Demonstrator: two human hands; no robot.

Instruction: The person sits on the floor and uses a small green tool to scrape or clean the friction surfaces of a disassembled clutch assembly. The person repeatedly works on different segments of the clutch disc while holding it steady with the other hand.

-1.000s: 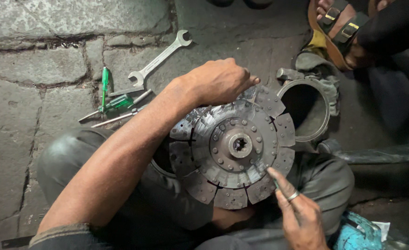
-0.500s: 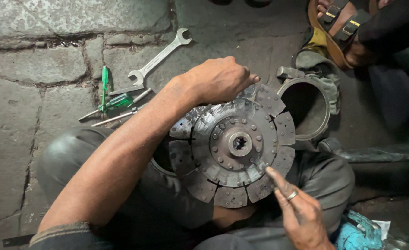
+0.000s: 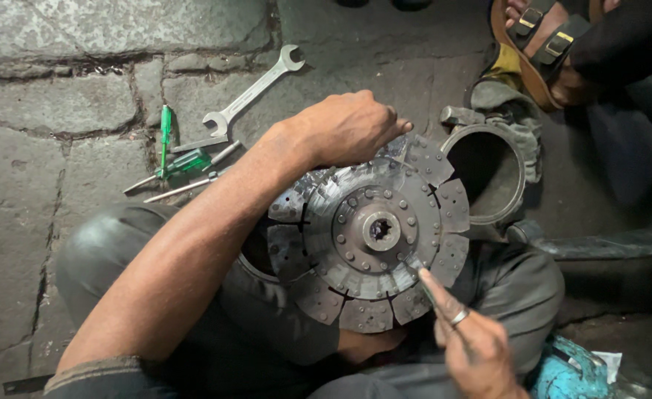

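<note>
Floor: rough grey stone slabs (image 3: 53, 111), cracked joints; we sit on it, disc over our lap.
Disc: round grey clutch disc (image 3: 370, 236), segmented pads around rim, splined hub at centre, tilted up toward us.
Left hand (image 3: 348, 129): fingers curled over disc's top edge, gripping it.
Right hand (image 3: 474, 347): ring on one finger; fingers pinched on a thin metal tool (image 3: 423, 284), tip at disc's lower right.
Nearby: open-end spanner (image 3: 256, 89) and green-handled screwdriver (image 3: 165, 140) lie on the floor to the left; metal ring housing (image 3: 522, 185) just right of disc.
Other person: sandalled foot (image 3: 547, 44) top right.
</note>
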